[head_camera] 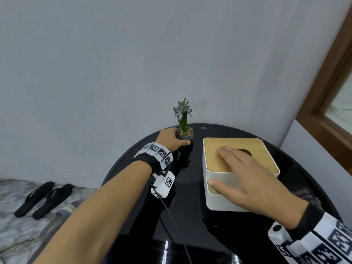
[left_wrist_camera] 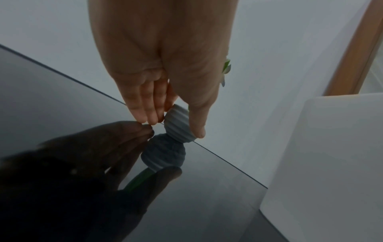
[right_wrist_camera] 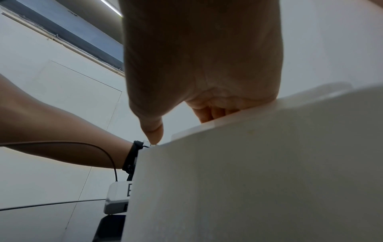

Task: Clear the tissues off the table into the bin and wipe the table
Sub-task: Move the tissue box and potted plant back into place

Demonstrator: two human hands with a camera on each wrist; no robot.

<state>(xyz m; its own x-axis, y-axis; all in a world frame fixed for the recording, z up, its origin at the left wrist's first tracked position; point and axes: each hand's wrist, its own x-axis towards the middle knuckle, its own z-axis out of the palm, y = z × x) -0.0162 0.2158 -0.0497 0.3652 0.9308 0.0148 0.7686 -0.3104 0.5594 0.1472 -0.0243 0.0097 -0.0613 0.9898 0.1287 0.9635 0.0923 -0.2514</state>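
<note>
My left hand (head_camera: 179, 138) is at the far edge of the glossy black round table (head_camera: 190, 210). Its thumb and fingers grip a small ribbed grey plant pot (head_camera: 185, 136) holding a blue-flowered plant (head_camera: 182, 113). The left wrist view shows the left hand (left_wrist_camera: 176, 129) with the thumb on one side of the pot (left_wrist_camera: 179, 122) and the fingers on the other, the pot's base on the glass. My right hand (head_camera: 217, 166) lies on the white tissue box (head_camera: 224, 195), with straight fingers on its wooden lid (head_camera: 262, 155) and the thumb on the front wall. No loose tissue shows.
The table stands against a grey wall, with a wooden frame (head_camera: 323, 103) at the right. A pair of black flip-flops (head_camera: 43, 199) lies on the marble floor to the left. A cable runs from the left wrist camera (head_camera: 163, 184) across the tabletop.
</note>
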